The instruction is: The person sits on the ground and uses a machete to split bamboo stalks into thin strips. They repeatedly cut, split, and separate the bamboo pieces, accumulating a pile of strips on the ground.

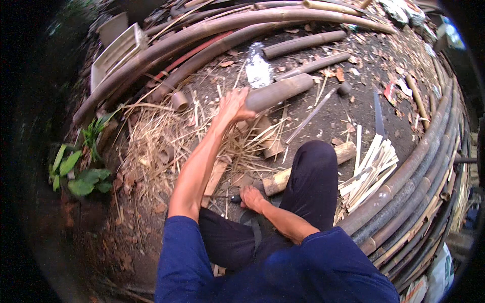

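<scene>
From far off, I look through the head view. My left hand (233, 105) is at the left end of a fat brown bamboo tube (283, 92), out in the middle of the dirt ground (323, 118). Its fingers are spread partly open and touch the tube, but I cannot tell if they grip it. My right hand (253, 199) is low down, close to my knees. Its fingers are curled shut on a black handle (235, 199). I cannot tell what the rest of that tool is like.

A pale log (277, 183) lies just beyond my right hand. Thin pale sticks (371, 169) are heaped near the right edge of the ground, beside long bent poles (399, 184).

To do this well, I think I should wrap my thumb well around the tube, since round things roll. I should lift it clear of the straw (151, 139), and keep the tool low and away from my legs.
</scene>
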{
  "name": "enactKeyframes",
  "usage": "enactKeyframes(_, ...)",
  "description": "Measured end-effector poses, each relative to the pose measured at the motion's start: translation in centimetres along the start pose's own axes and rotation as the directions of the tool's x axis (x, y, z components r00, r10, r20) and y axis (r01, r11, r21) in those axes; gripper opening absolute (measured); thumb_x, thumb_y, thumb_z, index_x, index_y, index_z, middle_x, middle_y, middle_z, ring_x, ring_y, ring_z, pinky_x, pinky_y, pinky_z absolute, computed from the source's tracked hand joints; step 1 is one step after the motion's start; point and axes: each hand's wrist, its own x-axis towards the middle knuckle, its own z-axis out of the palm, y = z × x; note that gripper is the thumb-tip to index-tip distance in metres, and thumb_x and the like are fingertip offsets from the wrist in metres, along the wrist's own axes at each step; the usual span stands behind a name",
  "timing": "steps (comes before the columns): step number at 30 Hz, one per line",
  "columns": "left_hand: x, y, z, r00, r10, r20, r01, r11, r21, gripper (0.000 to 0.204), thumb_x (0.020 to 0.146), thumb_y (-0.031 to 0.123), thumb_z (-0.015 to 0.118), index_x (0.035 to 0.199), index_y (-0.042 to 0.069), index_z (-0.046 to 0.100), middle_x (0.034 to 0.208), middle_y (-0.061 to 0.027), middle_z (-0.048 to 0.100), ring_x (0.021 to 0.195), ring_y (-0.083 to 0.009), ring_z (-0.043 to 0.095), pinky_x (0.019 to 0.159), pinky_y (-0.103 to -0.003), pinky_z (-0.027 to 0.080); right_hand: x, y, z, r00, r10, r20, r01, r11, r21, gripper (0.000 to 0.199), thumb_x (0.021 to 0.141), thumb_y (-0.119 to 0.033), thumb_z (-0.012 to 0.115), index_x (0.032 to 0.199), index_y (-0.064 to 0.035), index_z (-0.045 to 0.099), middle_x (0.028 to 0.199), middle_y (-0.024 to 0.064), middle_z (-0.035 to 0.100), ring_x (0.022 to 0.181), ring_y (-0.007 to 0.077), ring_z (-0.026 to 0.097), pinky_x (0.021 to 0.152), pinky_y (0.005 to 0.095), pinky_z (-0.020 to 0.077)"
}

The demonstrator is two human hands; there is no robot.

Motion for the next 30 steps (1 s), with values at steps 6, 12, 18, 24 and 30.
enactKeyframes(6, -4.5, -2.1, -7.1, 0.869, -0.197, 0.454, 0.47, 0.62, -0.629, 0.074, 0.071, 0.048, 0.076, 0.119, -0.006, 0.061, 0.112, -0.0209, 0.063, 0.097, -0.0273, 0.061, 0.078, -0.037, 0.051, -0.4, -0.7, -3.4, 0.995, -0.062, 0.078, 0.028, 0.924, 0.381, 0.066, 0.082, -0.052, 0.061, 0.122, 0.0007, 0.051, 0.095, 0.0217, 0.066, 0.091, 0.038, 0.065, 0.081, 0.0463, 0.0502)
enactKeyframes(12, -17.5, -2.2, -9.8, 0.855, -0.289, 0.431, 0.493, 0.193, -0.849, 0.048, 0.084, 0.037, 0.071, 0.112, -0.001, 0.062, 0.097, -0.0102, 0.063, 0.079, -0.0185, 0.063, 0.065, -0.034, 0.054, -1.0, -1.5, -10.7, 0.942, -0.166, 0.291, -0.099, 0.691, 0.716, 0.05, 0.088, -0.049, 0.06, 0.109, -0.0031, 0.064, 0.084, 0.0113, 0.07, 0.066, 0.021, 0.068, 0.057, 0.0344, 0.0539)
enactKeyframes(18, -25.0, -0.5, -13.1, 0.885, -0.372, 0.281, 0.301, -0.004, -0.954, 0.064, 0.086, 0.044, 0.066, 0.129, 0.0, 0.048, 0.114, -0.0144, 0.059, 0.099, -0.0242, 0.06, 0.089, -0.042, 0.049, -2.2, 3.9, -14.0, 0.972, 0.227, 0.064, 0.025, -0.369, 0.929, 0.044, 0.091, -0.044, 0.061, 0.087, -0.0009, 0.067, 0.069, 0.0103, 0.066, 0.054, 0.013, 0.061, 0.049, 0.0258, 0.0474)
enactKeyframes(24, -26.1, 4.4, -13.3, 0.984, -0.072, -0.163, -0.177, -0.309, -0.935, 0.098, 0.079, 0.065, 0.062, 0.144, 0.0, 0.028, 0.13, -0.0288, 0.05, 0.118, -0.0406, 0.053, 0.1, -0.052, 0.044, -2.5, 6.7, -13.3, 0.679, 0.662, -0.317, 0.327, 0.114, 0.938, 0.037, 0.088, -0.04, 0.067, 0.091, -0.0043, 0.057, 0.067, 0.0014, 0.054, 0.054, 0.0112, 0.057, 0.045, 0.0257, 0.042)
enactKeyframes(30, -21.3, -0.6, -19.0, 0.845, -0.323, -0.425, -0.497, -0.187, -0.847, 0.092, 0.07, 0.07, 0.068, 0.133, 0.007, 0.047, 0.122, -0.0091, 0.059, 0.108, -0.0232, 0.059, 0.091, -0.042, 0.049, -4.0, 3.7, -13.8, 0.669, 0.614, -0.419, 0.3, 0.293, 0.908, 0.023, 0.081, -0.021, 0.063, 0.09, -0.0008, 0.056, 0.075, 0.0063, 0.059, 0.062, 0.0167, 0.057, 0.057, 0.032, 0.0476)
